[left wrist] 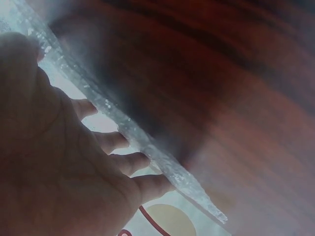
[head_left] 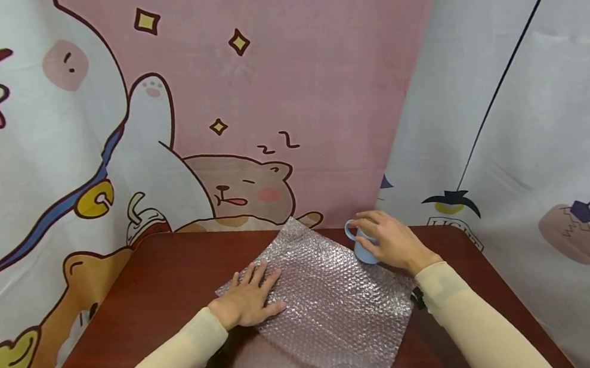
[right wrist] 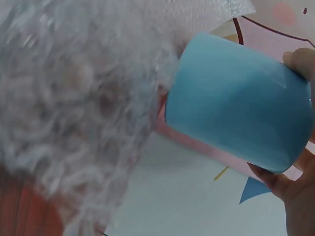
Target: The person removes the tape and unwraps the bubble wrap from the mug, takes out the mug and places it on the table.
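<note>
A light blue mug (head_left: 367,249) with a handle is at the right far edge of a sheet of bubble wrap (head_left: 334,300). My right hand (head_left: 387,239) grips the mug near its rim from above, fingers and thumb on either side. In the right wrist view the mug (right wrist: 238,103) fills the right half, beside the blurred bubble wrap (right wrist: 74,88). My left hand (head_left: 247,297) lies flat on the left part of the wrap with its fingers spread. The left wrist view shows that hand (left wrist: 64,147) against the wrap's thin edge (left wrist: 133,132).
A dark red-brown wooden table (head_left: 165,281) lies under the wrap. Behind it hangs a cartoon-printed cloth (head_left: 306,87), with a whitish cloth (head_left: 537,122) along the right side. A small dark object (head_left: 417,297) is by the right wrist.
</note>
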Action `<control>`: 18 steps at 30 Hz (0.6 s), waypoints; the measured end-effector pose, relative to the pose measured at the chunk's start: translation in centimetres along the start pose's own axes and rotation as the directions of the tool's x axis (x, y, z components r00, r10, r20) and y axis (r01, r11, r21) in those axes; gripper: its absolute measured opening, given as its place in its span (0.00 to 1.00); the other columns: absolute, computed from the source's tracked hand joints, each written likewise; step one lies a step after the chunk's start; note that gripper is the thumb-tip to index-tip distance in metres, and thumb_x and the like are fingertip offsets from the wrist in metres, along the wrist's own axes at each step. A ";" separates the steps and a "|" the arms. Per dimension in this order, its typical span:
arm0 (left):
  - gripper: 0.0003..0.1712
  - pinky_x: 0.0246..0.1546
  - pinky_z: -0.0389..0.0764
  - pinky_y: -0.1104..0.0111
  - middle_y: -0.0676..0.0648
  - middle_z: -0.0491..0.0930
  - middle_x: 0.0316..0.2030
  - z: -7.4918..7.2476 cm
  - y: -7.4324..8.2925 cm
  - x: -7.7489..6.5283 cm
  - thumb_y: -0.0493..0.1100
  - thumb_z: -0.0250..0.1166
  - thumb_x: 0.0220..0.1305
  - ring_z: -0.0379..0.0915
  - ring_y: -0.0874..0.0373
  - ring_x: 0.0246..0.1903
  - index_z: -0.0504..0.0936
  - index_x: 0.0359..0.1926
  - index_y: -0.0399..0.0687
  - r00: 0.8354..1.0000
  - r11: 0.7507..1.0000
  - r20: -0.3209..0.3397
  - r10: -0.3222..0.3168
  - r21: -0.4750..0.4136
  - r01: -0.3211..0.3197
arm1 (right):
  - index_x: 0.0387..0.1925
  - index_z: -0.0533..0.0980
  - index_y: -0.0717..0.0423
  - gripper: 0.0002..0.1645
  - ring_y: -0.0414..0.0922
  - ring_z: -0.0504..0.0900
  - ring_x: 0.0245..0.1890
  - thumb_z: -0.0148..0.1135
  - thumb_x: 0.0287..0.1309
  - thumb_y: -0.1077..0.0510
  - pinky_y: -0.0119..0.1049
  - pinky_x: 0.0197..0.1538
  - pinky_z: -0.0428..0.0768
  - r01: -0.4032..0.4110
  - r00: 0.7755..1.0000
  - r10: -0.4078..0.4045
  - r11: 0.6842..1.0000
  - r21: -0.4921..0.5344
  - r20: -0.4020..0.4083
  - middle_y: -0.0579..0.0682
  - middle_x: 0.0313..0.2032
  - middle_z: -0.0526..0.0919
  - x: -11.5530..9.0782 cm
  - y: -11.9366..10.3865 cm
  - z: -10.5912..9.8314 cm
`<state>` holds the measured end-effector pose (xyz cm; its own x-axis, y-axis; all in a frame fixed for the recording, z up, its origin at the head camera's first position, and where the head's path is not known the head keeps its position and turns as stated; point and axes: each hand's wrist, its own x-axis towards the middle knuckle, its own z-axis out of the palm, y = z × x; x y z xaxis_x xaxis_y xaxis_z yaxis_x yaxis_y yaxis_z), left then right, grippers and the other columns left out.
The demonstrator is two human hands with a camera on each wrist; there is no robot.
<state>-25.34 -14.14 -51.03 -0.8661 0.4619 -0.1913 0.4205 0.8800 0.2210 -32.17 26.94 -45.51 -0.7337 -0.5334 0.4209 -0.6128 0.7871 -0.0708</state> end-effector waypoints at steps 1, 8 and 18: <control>0.54 0.89 0.54 0.23 0.34 0.47 0.96 0.0 0.0 0.0 0.76 0.57 0.85 0.43 0.27 0.94 0.56 0.96 0.56 1.000 1.000 0.000 0.000 0.000 0.000 | 0.72 0.88 0.48 0.24 0.63 0.85 0.74 0.75 0.81 0.51 0.66 0.72 0.87 -0.007 1.000 0.007 1.000 -0.003 -0.004 0.58 0.74 0.86 -0.1 0.2 0.0; 0.54 0.89 0.54 0.24 0.34 0.47 0.96 0.0 0.0 0.0 0.76 0.57 0.85 0.43 0.27 0.94 0.55 0.96 0.56 1.000 1.000 0.001 0.000 0.001 0.000 | 0.71 0.88 0.51 0.23 0.66 0.84 0.75 0.74 0.82 0.52 0.69 0.73 0.85 -0.070 0.998 0.070 0.997 -0.012 0.006 0.62 0.73 0.86 -0.9 1.2 0.0; 0.54 0.89 0.53 0.24 0.35 0.47 0.96 0.0 0.1 0.0 0.76 0.57 0.85 0.42 0.28 0.95 0.55 0.96 0.56 1.000 1.000 0.002 -0.007 -0.009 0.007 | 0.72 0.86 0.55 0.25 0.67 0.85 0.71 0.75 0.81 0.52 0.68 0.65 0.90 -0.162 0.986 0.164 0.986 -0.047 0.040 0.63 0.72 0.87 -2.0 2.4 0.7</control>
<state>-25.27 -14.08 -51.04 -0.8681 0.4564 -0.1951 0.4125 0.8820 0.2279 -32.42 29.71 -47.09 -0.8353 -0.4095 0.3667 -0.4717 0.8766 -0.0956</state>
